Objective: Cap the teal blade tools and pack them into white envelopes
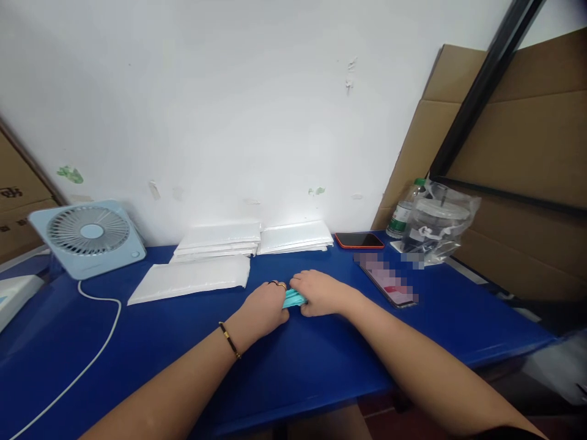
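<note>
Both of my hands rest on the blue table, meeting over a small teal object. My left hand, with rings and a dark bracelet on the wrist, grips its left end. My right hand closes on its right end. Most of the teal thing is hidden under my fingers. A white padded envelope lies just left of my hands, with two stacks of similar envelopes behind it against the wall.
A light blue desk fan with a white cable stands at the left. Two phones lie to the right, near a water bottle and a plastic-bagged cup. Cardboard leans at the right.
</note>
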The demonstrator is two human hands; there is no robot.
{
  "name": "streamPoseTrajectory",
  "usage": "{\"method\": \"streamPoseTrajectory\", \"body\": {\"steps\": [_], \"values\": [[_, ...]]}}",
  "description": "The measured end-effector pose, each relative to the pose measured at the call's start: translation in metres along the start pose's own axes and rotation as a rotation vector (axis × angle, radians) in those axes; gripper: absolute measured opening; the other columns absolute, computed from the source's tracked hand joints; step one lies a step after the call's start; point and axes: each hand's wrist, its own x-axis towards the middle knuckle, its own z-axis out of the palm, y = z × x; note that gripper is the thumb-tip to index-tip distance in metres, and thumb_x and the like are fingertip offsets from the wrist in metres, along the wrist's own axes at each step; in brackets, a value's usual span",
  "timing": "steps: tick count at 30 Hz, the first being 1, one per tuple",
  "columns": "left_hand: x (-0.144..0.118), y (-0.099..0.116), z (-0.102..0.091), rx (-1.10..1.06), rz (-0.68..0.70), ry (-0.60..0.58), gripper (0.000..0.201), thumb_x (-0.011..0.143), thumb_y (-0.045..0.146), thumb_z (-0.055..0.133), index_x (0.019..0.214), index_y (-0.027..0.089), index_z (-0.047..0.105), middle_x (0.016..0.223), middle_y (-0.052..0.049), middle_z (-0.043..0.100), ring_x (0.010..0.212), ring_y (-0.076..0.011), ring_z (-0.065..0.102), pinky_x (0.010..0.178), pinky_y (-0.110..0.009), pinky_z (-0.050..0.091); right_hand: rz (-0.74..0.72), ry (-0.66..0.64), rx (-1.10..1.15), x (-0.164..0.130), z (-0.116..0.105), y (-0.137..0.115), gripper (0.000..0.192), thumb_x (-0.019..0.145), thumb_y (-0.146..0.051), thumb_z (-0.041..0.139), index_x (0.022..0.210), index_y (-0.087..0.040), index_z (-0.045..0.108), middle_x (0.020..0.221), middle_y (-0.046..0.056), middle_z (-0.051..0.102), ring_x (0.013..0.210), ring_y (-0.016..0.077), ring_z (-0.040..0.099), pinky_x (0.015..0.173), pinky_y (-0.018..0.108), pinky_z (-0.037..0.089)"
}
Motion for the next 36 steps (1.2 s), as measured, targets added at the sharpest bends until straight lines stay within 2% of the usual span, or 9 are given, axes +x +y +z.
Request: {"method": "streamPoseTrajectory", "body": {"steps": [4,8,12,15,19,23,27,32,36], "values": [[0.003,-0.005,0.003,-0.037,-0.047,0.043,0.015,0.073,0.024,0.051,0.086,0.016,0.054,0.083,-0.007,0.063,0.078,-0.0221,0.061,0.067,-0.03,0.044,0.071,0.038,0.053,-0.006,-0.013,0.001,0.028,0.069,-0.025,0.058,0.096,-0.017,0.055,0.094,0.006,0.059,0.074,0.0191,0.057,0.063,0.029,0.041],[0.004,-0.007,-0.003,-0.183,-0.082,0.118,0.02,0.078,0.031,0.05,0.094,0.018,0.049,0.075,-0.004,0.062,0.069,-0.021,0.061,0.057,-0.028,0.04,0.061,0.284,0.35,-0.019,-0.038,0.009,0.054,0.069,-0.036,0.068,0.118,-0.024,0.049,0.109,0.005,0.058,0.092,0.021,0.057,0.074,0.03,0.043],[0.005,-0.002,-0.004,-0.516,-0.021,0.233,0.013,0.082,0.031,0.046,0.087,0.02,0.047,0.073,0.0,0.061,0.061,-0.0146,0.058,0.055,-0.024,0.04,0.096,0.534,0.626,-0.019,-0.048,0.002,0.036,0.089,-0.042,0.043,0.118,-0.023,0.052,0.11,0.006,0.059,0.1,0.0181,0.054,0.083,0.03,0.043],[0.005,0.0,-0.003,-0.674,0.0,0.237,0.012,0.08,0.031,0.05,0.083,0.02,0.049,0.077,0.0,0.062,0.066,-0.0132,0.059,0.058,-0.023,0.042,0.056,0.527,0.736,-0.012,-0.043,-0.014,0.037,0.095,-0.038,0.028,0.108,-0.021,0.058,0.104,0.005,0.062,0.097,0.0158,0.056,0.085,0.029,0.044],[0.002,-0.007,-0.005,-0.585,-0.038,0.175,0.014,0.077,0.033,0.053,0.081,0.02,0.053,0.076,0.001,0.063,0.067,-0.0146,0.06,0.057,-0.023,0.04,0.067,0.593,0.69,-0.012,-0.039,-0.02,0.036,0.092,-0.04,0.037,0.116,-0.021,0.054,0.115,0.007,0.058,0.104,0.0186,0.054,0.089,0.031,0.044],[-0.001,-0.013,-0.008,-0.351,-0.111,0.153,0.016,0.075,0.036,0.053,0.079,0.021,0.053,0.07,0.0,0.062,0.066,-0.0176,0.06,0.055,-0.025,0.037,0.193,0.797,0.514,-0.015,-0.034,-0.018,0.042,0.092,-0.04,0.033,0.129,-0.023,0.044,0.134,0.007,0.044,0.128,0.0232,0.034,0.104,0.04,0.03],[-0.003,-0.011,-0.009,-0.28,-0.038,0.142,0.013,0.078,0.031,0.049,0.084,0.021,0.053,0.081,-0.001,0.065,0.074,-0.0185,0.063,0.059,-0.025,0.039,0.133,0.611,0.462,-0.011,-0.028,-0.026,0.041,0.094,-0.035,0.027,0.13,-0.023,0.044,0.136,0.006,0.044,0.13,0.0199,0.031,0.106,0.039,0.028],[-0.007,-0.006,-0.019,-0.016,-0.159,0.118,0.024,0.075,0.022,0.048,0.099,0.019,0.049,0.082,-0.006,0.066,0.074,-0.0223,0.064,0.06,-0.029,0.044,0.206,0.371,0.222,-0.006,-0.028,-0.037,0.071,0.07,-0.033,0.061,0.134,-0.017,0.035,0.129,0.013,0.048,0.118,0.0281,0.043,0.096,0.042,0.034],[-0.011,0.001,-0.026,0.09,-0.145,0.107,0.026,0.077,0.018,0.044,0.103,0.018,0.046,0.076,-0.006,0.065,0.069,-0.0235,0.064,0.06,-0.032,0.046,0.403,0.07,0.071,0.0,-0.024,-0.038,0.034,0.071,-0.02,0.056,0.105,-0.017,0.055,0.095,0.01,0.064,0.084,0.0247,0.061,0.071,0.033,0.043]]}}
